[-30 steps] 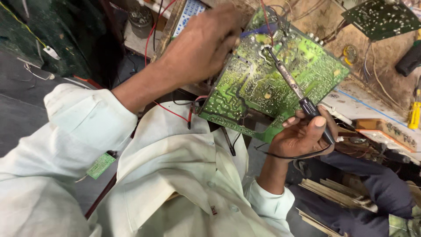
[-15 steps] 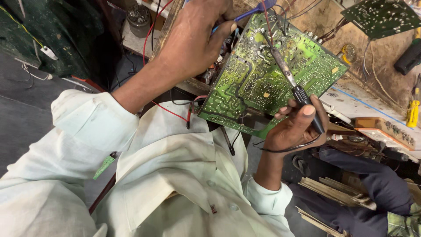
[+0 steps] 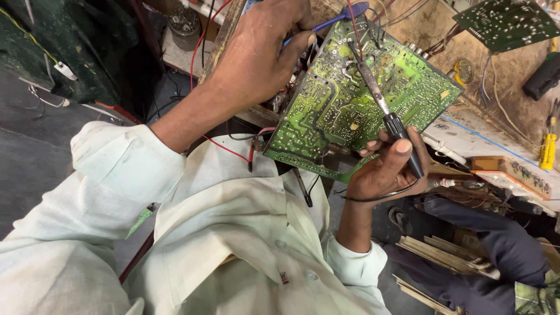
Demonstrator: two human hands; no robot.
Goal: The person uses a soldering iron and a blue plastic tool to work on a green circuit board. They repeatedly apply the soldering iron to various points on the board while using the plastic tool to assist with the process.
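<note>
A green circuit board (image 3: 326, 111) is tilted up on edge with its solder side facing me. My left hand (image 3: 256, 52) grips the board's upper left edge, and a blue-handled tool (image 3: 338, 17) pokes out between its fingers. My right hand (image 3: 388, 169) holds a soldering iron (image 3: 379, 102) by its black handle below the board's lower right corner. The iron's metal shaft lies across the board, tip near the upper middle. Red and black wires (image 3: 233, 149) hang from the board over my white shirt.
A second green circuit board (image 3: 504, 20) leans at the top right. On the bench at right lie a yellow screwdriver (image 3: 547, 151) and a wooden terminal strip (image 3: 513, 172). Another person's dark blue trouser leg (image 3: 501, 245) is at bottom right. A dark board (image 3: 35, 52) fills the top left.
My left hand has slid up along the board's top edge, with the blue tool now showing past the fingers. The right hand and iron stay on the board, shifted slightly.
</note>
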